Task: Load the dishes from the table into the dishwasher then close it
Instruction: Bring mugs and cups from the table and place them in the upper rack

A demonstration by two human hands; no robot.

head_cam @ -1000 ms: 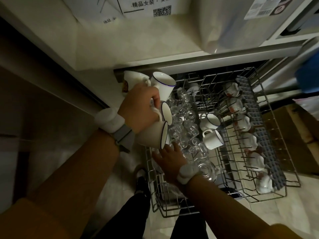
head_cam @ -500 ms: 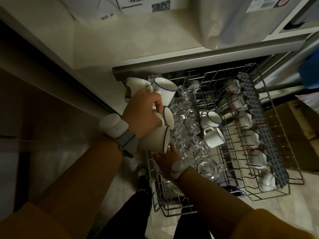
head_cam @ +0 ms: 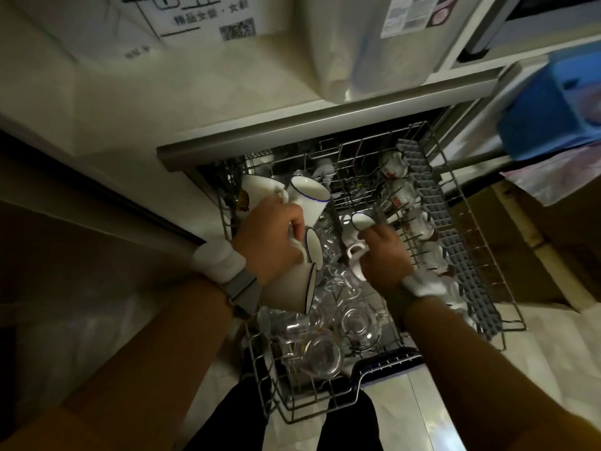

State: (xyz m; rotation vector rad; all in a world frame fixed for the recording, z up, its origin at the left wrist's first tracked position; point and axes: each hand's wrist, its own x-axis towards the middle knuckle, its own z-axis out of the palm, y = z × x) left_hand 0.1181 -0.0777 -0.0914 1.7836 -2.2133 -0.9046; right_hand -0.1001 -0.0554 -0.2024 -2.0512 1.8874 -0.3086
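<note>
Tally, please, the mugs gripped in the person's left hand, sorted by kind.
Blue-rimmed white mugs: 3
White mug with a printed picture: 1
Total in the left hand: 4

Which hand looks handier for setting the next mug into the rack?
Probably the right hand: it's already low among the racked white mugs. The left hand is full, gripping several mugs by their handles.

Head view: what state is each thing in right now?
Dishwasher rack: pulled out, partly loaded.
Left hand: grips several blue-rimmed mugs by their handles.
Right hand: on the white mugs in the rack; grip unclear.
Glass cups: in the rack.
</note>
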